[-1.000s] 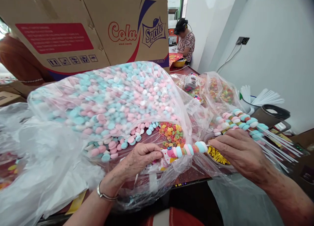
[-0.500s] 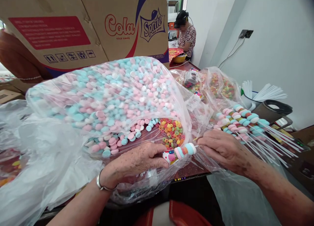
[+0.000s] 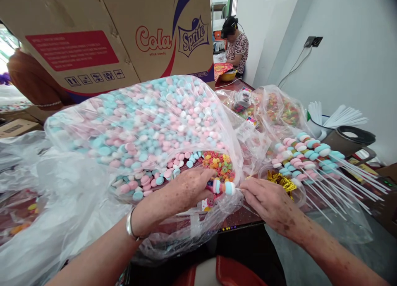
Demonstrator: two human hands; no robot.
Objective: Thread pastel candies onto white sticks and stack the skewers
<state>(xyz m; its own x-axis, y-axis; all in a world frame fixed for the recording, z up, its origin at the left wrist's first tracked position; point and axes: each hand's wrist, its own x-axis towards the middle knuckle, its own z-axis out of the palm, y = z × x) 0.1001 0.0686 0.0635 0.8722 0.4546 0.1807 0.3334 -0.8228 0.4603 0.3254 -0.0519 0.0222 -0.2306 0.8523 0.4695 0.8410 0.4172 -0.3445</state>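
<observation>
A candy skewer [image 3: 223,187] with pink, white and blue discs lies between my two hands at the mouth of a big clear bag [image 3: 139,125] full of pink, blue and white candies. My left hand [image 3: 186,191] is closed on the skewer's candy end. My right hand [image 3: 266,201] pinches its white stick end. Small colourful ring candies [image 3: 218,164] sit just behind the skewer inside the bag's opening. A pile of finished skewers [image 3: 307,156] with white sticks lies to the right of my right hand.
A large Cola/Sprite cardboard box [image 3: 118,34] stands behind the bag. Gold foil twists [image 3: 281,180] lie by my right hand. More candy bags [image 3: 273,108], a cup of white sticks [image 3: 328,122] and a dark round container [image 3: 350,139] are at right. Another person [image 3: 235,46] sits at the far end.
My right hand has moved left toward my left hand, and less of the skewer's candy row shows between them. My left hand has risen slightly over the candies.
</observation>
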